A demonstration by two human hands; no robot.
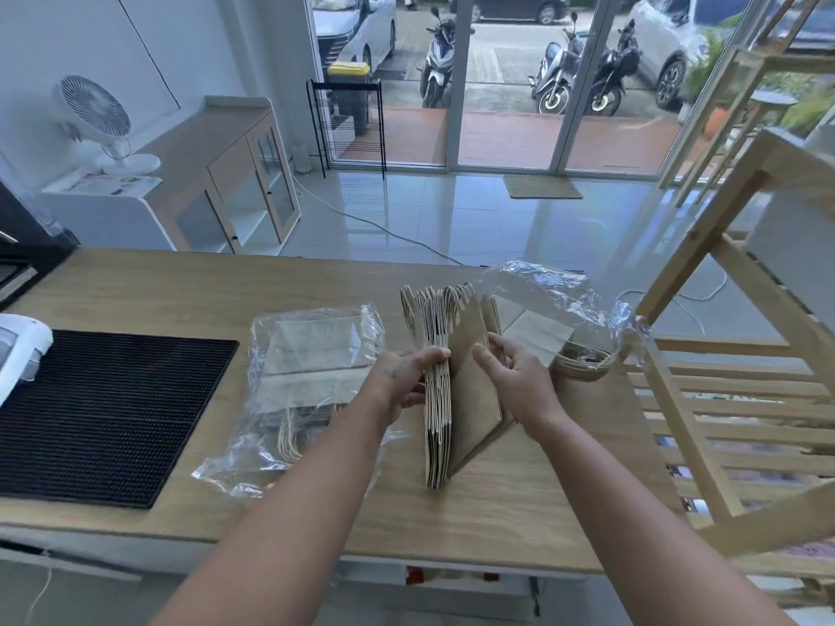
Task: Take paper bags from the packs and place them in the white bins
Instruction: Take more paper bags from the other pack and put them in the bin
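On the counter (180, 286) lies a black mat (104, 413) at the left, and a wooden rack (723, 354) stands at the right edge. Near the middle, a clear pack (307, 381) lies flat with bags inside, its handles toward the person. Beside it stands a stack of brown bags (452, 399) on edge, long axis running away from the person, twine handles at the far end. Right of the stack, an opened pack (555, 309) of crumpled plastic holds more bags. The left hand (406, 377) is clamped on the left side of the stack, fingers over its top edge. The right hand (515, 377) pinches the rightmost bag, tilting it away from the others.
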